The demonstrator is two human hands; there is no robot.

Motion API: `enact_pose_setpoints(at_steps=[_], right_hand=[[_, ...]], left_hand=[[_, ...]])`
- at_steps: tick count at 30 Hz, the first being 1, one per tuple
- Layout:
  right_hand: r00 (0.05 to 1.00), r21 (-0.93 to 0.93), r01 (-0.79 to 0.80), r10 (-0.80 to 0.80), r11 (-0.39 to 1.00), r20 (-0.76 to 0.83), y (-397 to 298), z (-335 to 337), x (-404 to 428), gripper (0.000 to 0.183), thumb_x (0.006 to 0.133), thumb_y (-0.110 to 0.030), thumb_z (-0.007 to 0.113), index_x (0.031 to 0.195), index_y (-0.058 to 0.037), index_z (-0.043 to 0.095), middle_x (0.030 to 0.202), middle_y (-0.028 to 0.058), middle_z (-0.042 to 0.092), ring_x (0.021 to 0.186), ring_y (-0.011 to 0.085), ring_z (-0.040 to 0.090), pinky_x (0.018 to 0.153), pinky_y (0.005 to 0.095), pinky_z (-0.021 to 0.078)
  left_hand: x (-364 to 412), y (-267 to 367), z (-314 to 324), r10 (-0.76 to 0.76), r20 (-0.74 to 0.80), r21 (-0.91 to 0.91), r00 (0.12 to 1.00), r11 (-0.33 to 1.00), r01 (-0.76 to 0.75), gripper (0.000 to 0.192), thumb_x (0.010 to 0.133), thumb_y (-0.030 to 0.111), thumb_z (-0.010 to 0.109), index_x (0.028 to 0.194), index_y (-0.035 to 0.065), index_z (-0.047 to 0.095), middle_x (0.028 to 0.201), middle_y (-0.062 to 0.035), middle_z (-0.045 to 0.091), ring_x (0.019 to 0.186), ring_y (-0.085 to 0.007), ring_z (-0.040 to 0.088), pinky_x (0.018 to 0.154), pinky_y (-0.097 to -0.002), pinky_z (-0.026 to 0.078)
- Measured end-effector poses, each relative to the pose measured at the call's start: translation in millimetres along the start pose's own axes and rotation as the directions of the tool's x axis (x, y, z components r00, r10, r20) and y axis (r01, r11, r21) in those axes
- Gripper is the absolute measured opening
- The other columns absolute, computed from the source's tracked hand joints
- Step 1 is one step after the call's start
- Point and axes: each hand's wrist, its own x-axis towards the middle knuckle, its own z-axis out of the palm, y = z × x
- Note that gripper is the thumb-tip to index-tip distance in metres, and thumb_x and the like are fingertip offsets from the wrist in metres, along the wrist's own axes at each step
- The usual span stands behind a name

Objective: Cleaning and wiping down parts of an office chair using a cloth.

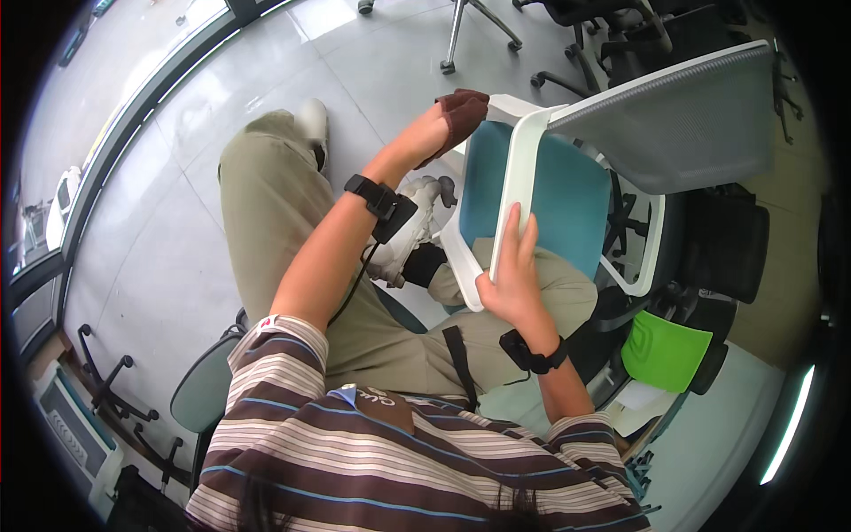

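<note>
A brown cloth (463, 118) wraps the fingers of my left hand (435, 136), which reaches to the white frame (508, 106) at the far side of an office chair. The fingers themselves are hidden under the cloth. Nearer to me, my right hand (517, 282) grips the near end of the chair's white armrest (525, 159), fingers stretched along it and thumb at its side. Below the armrest lies the teal seat (572, 199). The grey mesh backrest (678, 126) stands to the right, tilted in this view.
My legs (279, 193) are bent around the near side of the chair. A wheeled chair base (455, 40) stands beyond, and black chairs (725, 246) are at the right. A bright green panel (667, 350) lies at lower right. Another seat (206, 386) is at my left.
</note>
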Motion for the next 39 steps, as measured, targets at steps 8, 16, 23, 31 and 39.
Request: enact_pose_setpoints(at_steps=[8, 16, 23, 31, 39], right_hand=[[0.996, 0.045, -0.072, 0.074, 0.996, -0.05, 26, -6, 8, 0.097, 0.067, 0.0, 0.055, 0.15, 0.0005, 0.005, 0.138, 0.0411, 0.017, 0.112, 0.0588, 0.043, 0.098, 0.0484, 0.0396], [0.994, 0.029, -0.067, 0.069, 0.997, -0.086, 35, -2, 14, 0.096, 0.067, -0.001, 0.055, 0.15, 0.0015, 0.007, 0.139, 0.0409, 0.017, 0.113, 0.0607, 0.041, 0.097, 0.0509, 0.0398], [0.993, 0.006, -0.047, 0.048, 0.999, -0.112, 36, 0, 9, 0.095, 0.067, 0.0, 0.054, 0.149, 0.0018, 0.008, 0.139, 0.04, 0.018, 0.114, 0.0607, 0.041, 0.098, 0.051, 0.0397], [0.987, 0.081, -0.094, 0.103, 0.992, -0.123, 35, 3, 6, 0.095, 0.067, 0.002, 0.053, 0.151, -0.0021, 0.008, 0.142, 0.0344, 0.019, 0.122, 0.0537, 0.038, 0.103, 0.0462, 0.0362], [0.984, 0.076, -0.067, 0.078, 0.995, -0.159, 38, 6, 6, 0.094, 0.067, 0.004, 0.052, 0.151, -0.0018, 0.011, 0.142, 0.0339, 0.019, 0.128, 0.0526, 0.032, 0.107, 0.0461, 0.0318]], left_hand=[[-21, -63, 38, 0.008, 0.114, 0.142, 0.993, 0.99, -0.024, 0.028, 0.095, 0.025, 0.049, 0.109, 0.0013, 0.054, 0.098, -0.002, 0.051, 0.088, -0.0117, 0.048, 0.078, -0.0283, 0.042], [-72, -177, 109, 0.347, 0.011, 0.666, 0.938, 0.697, -0.266, 0.042, 0.081, 0.024, 0.054, 0.119, 0.0072, 0.058, 0.113, -0.0218, 0.06, 0.11, -0.0355, 0.055, 0.094, -0.043, 0.042], [-52, -187, 99, 0.199, -0.071, 0.394, 0.977, 0.906, -0.156, 0.033, 0.089, 0.028, 0.049, 0.11, 0.0051, 0.059, 0.105, -0.0177, 0.061, 0.097, -0.0358, 0.06, 0.086, -0.0422, 0.045], [-66, -182, 123, 0.107, -0.363, 0.169, 0.925, 0.984, -0.048, 0.035, 0.096, 0.039, 0.045, 0.11, 0.0098, 0.06, 0.097, -0.0141, 0.062, 0.091, -0.0299, 0.061, 0.085, -0.0366, 0.045], [-50, -190, 111, 0.171, -0.298, 0.179, 0.939, 0.976, -0.121, 0.041, 0.097, 0.04, 0.043, 0.105, 0.0056, 0.063, 0.097, -0.0081, 0.065, 0.095, -0.0221, 0.061, 0.088, -0.0329, 0.043]])
